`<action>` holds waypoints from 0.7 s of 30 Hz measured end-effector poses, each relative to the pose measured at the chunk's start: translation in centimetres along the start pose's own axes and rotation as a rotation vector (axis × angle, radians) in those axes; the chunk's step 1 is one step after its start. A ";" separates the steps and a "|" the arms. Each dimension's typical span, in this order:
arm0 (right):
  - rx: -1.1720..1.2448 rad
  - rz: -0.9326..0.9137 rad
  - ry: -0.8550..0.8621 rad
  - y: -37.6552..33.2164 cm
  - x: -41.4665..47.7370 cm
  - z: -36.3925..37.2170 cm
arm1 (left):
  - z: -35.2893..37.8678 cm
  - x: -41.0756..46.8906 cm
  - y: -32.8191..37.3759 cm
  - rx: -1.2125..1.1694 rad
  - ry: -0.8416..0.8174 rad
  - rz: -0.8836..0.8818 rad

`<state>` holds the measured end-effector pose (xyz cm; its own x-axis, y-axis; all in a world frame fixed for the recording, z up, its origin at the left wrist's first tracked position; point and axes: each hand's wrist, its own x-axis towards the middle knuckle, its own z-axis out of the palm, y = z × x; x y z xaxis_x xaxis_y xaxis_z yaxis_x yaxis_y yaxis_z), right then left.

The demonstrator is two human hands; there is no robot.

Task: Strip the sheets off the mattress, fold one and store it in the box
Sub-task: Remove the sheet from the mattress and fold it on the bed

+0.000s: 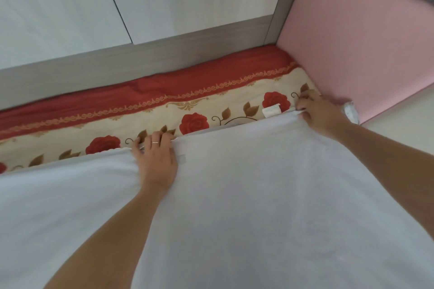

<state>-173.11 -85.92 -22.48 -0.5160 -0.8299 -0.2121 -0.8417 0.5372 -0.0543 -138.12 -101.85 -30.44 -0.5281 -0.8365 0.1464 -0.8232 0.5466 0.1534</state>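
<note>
A white sheet (246, 195) covers most of the view, its far edge pulled back from the mattress side. Beneath it lies a cream sheet with red roses and a red border (164, 110). My left hand (156, 157), with a ring on one finger, grips the white sheet's far edge near the middle. At the far right corner my right hand (319, 112) holds the same edge, fingers curled over it. A small white tag (271, 110) lies on the rose sheet beside that corner. No box is in view.
A white wardrobe (117, 7) with a grey wood base stands right against the far side of the mattress. A pink padded headboard (352, 42) rises on the right. Pale floor or wall (404, 122) shows past the right corner.
</note>
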 end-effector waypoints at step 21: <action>-0.056 -0.138 -0.221 -0.9 -1.2 -9.5 | -0.4 0.5 -0.2 -0.028 -0.080 -0.023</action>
<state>-173.22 -86.86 -12.90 -0.3534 -0.8387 -0.4143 -0.9125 0.4066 -0.0447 -138.11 -102.37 -30.00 -0.5251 -0.8486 0.0646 -0.8297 0.5273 0.1834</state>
